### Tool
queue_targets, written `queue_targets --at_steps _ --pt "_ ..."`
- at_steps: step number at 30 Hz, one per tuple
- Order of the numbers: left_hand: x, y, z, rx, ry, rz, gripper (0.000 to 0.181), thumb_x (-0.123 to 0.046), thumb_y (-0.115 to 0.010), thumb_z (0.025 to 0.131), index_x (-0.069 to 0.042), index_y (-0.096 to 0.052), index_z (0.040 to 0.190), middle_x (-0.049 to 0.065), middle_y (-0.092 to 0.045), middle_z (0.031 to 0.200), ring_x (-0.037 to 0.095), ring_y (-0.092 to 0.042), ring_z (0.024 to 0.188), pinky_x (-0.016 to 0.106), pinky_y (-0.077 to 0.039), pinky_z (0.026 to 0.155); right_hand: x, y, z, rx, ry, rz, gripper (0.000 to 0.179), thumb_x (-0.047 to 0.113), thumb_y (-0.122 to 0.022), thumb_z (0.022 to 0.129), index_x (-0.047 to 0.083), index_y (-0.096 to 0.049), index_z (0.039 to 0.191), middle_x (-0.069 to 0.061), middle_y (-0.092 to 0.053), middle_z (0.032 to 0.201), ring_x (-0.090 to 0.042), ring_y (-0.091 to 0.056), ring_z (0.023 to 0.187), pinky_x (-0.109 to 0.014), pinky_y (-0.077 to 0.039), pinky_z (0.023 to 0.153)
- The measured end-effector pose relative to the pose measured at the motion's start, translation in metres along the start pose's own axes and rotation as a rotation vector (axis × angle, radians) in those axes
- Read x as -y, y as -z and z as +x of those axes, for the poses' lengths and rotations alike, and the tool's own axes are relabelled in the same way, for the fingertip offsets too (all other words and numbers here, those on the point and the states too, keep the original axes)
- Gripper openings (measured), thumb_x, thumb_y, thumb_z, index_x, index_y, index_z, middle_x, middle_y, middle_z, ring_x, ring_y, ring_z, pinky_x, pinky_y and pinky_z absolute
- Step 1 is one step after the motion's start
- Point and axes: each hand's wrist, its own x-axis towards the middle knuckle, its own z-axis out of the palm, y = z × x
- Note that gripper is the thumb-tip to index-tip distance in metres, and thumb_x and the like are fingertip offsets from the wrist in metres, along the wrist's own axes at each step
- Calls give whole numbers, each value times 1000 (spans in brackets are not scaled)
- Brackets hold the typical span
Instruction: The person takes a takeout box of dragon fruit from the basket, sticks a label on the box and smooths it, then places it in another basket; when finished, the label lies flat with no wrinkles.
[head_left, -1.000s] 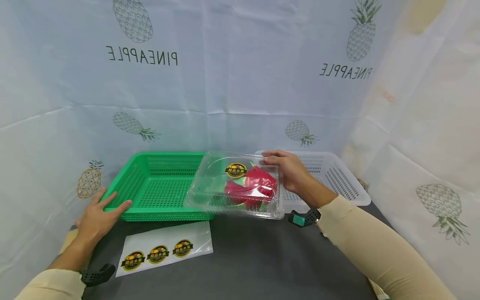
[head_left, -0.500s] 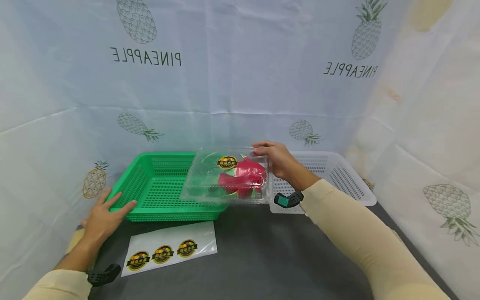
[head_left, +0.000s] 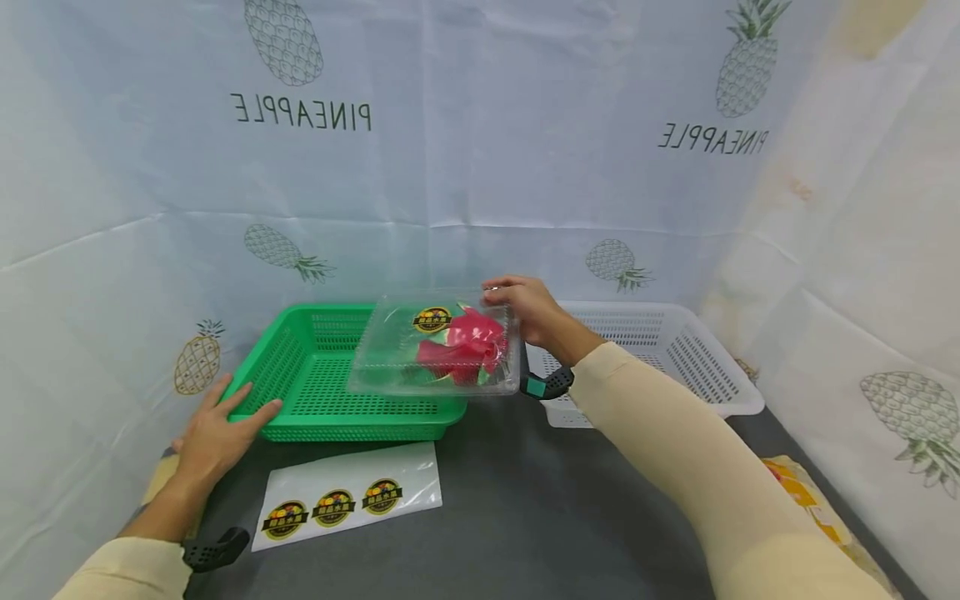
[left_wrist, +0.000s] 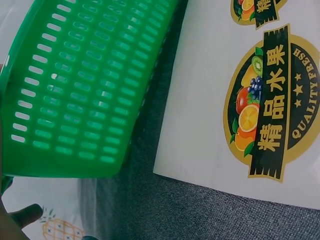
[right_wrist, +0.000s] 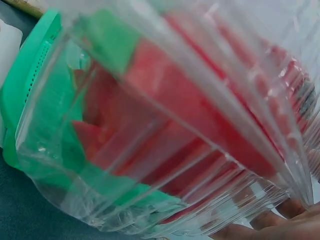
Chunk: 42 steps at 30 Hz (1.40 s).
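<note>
My right hand (head_left: 534, 314) grips the right edge of a clear plastic clamshell box (head_left: 390, 346), raised over the green basket's right part. Inside lies a red dragon fruit (head_left: 468, 342) with green tips; a round black-and-gold fruit sticker (head_left: 432, 319) marks the lid. In the right wrist view, fingers (right_wrist: 270, 220) curl under the box's edge, blurred. The left hand (head_left: 217, 433) rests at the front left corner of the green plastic basket (head_left: 352, 433), its visible fingers fairly straight against the rim. The left wrist view shows the basket's slotted wall and little of that hand.
A white plastic basket (head_left: 701, 358) stands to the right of the green one. In front lies a white sheet (head_left: 408, 467) bearing three fruit stickers on the dark tabletop (head_left: 525, 508). Pineapple-printed cloth (head_left: 480, 150) hangs behind. A yellowish patterned packet (head_left: 817, 500) lies at the right edge.
My right hand has carried the clear box left and slightly farther back, from between the two baskets to over the green one. The left hand stays at the green basket's corner.
</note>
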Motion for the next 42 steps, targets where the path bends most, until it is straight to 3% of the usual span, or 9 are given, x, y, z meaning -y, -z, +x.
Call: queue_targets --at_steps 9,18,26,33,37,42 --pt "-3 0 0 3 16 4 83 -56 -56 91 2 -34 147 18 -3 159 55 -7 136 85 2 80 -1 -14 12 8 0 -59 29 12 -64 93 12 -67 122 -10 -62 116 -30 -58 107 -47 -52 77" --pt "-4 5 -1 -1 23 10 84 -57 -57 91 2 -36 147 17 -5 159 54 -7 136 85 0 80 -5 -36 22 76 12 -108 30 12 -64 94 12 -66 124 -11 -61 120 -28 -58 106 -49 -48 81" --pt "-5 2 -1 -13 23 14 84 -57 -58 90 1 -37 146 18 -7 159 54 -9 136 85 -1 81 -14 -50 31 106 -27 -109 35 12 -64 93 8 -63 128 -14 -60 121 -37 -53 116 -48 -49 76" --pt "-8 2 0 -26 23 12 84 -57 -59 89 1 -38 146 18 -9 159 53 -10 137 85 0 81 -19 -57 38 121 -55 -140 28 15 -63 94 14 -66 122 -9 -60 119 -32 -54 110 -51 -49 79" --pt "-10 3 -1 -24 32 8 85 -58 -59 89 1 -38 146 17 -8 159 54 -11 136 84 1 82 -25 -61 42 134 -64 -169 33 16 -63 94 12 -64 126 -8 -60 119 -30 -52 112 -53 -48 81" --pt "-9 3 -2 -21 50 21 85 -58 -59 88 1 -38 146 17 -8 159 55 -13 135 83 -1 83 -36 -68 46 143 -66 -204 31 16 -65 93 11 -66 123 -8 -62 115 -30 -54 105 -49 -49 78"
